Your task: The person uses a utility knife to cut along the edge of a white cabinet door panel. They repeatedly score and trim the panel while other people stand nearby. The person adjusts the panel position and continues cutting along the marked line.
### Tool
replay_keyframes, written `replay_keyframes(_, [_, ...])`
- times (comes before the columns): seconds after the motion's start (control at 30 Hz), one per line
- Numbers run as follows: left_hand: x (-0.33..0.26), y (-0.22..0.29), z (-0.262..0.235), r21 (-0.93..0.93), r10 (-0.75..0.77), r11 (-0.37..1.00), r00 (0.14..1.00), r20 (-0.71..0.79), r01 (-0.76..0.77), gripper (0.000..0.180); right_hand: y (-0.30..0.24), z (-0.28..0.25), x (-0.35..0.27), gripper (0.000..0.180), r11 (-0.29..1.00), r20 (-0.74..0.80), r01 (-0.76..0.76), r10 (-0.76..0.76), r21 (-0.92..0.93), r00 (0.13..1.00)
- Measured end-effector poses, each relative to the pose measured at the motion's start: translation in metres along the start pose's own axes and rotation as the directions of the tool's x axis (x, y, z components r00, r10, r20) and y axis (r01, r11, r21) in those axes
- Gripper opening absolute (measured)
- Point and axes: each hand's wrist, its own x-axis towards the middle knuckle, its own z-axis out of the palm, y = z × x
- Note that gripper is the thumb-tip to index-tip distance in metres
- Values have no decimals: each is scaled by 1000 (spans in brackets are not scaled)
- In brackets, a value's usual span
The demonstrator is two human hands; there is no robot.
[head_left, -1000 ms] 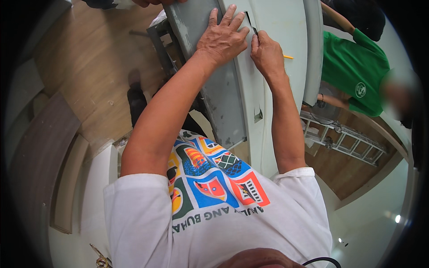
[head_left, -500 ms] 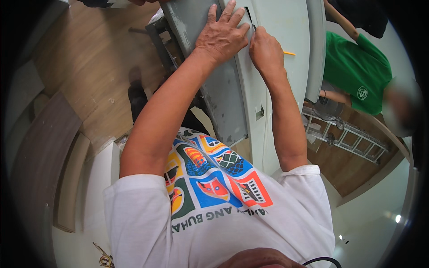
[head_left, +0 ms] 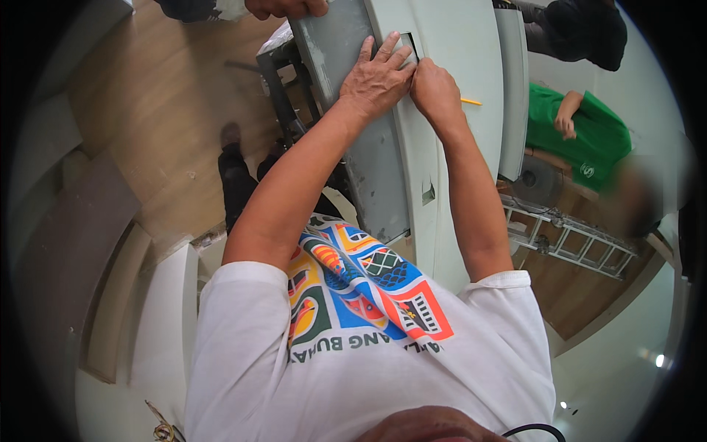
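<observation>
A long white panel (head_left: 475, 55) with a grey side (head_left: 377, 177) lies ahead of me. My left hand (head_left: 377, 77) rests on it with spread fingers, across the edge where grey meets white. Its fingertips are beside a narrow rectangular slot (head_left: 410, 46) in the white face. My right hand (head_left: 436, 92) is closed in a fist-like grip at the slot's near end, touching the left fingertips. What it grips is mostly hidden; only a thin dark bit shows by the fingers. A yellow pencil (head_left: 471, 102) lies just right of my right hand. A smaller cutout (head_left: 428, 194) is nearer to me.
Another person's hand (head_left: 287, 7) is at the panel's far left corner. A dark stand (head_left: 283, 85) is under the panel. On the right are a person in a green shirt (head_left: 582, 136) and a metal ladder (head_left: 574, 239). Boards (head_left: 110, 295) stand at left.
The view has shifted, so the panel's far end shows more. Both my hands stay by the slot. The person in green has raised a hand before the shirt.
</observation>
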Motion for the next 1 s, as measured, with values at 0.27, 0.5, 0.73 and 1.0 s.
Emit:
replay_keyframes(0.27, [-4, 6, -12, 30, -25, 999, 999, -21, 26, 27, -7, -12, -13, 28, 999, -38, 39, -40, -26, 998])
replay_keyframes(0.5, [-2, 0, -23, 160, -38, 987, 998, 54, 29, 34, -23, -67, -50, 27, 970, -175, 62, -21, 234, 984])
replay_keyframes(0.73, [3, -4, -20, 96, -50, 994, 996, 71, 43, 38, 7, -18, -28, 28, 973, -139, 103, -75, 205, 988])
replay_keyframes(1.0, [3, -3, -23, 150, -30, 988, 999, 45, 23, 37, 4, -3, -21, 25, 987, -154, 82, -60, 138, 986])
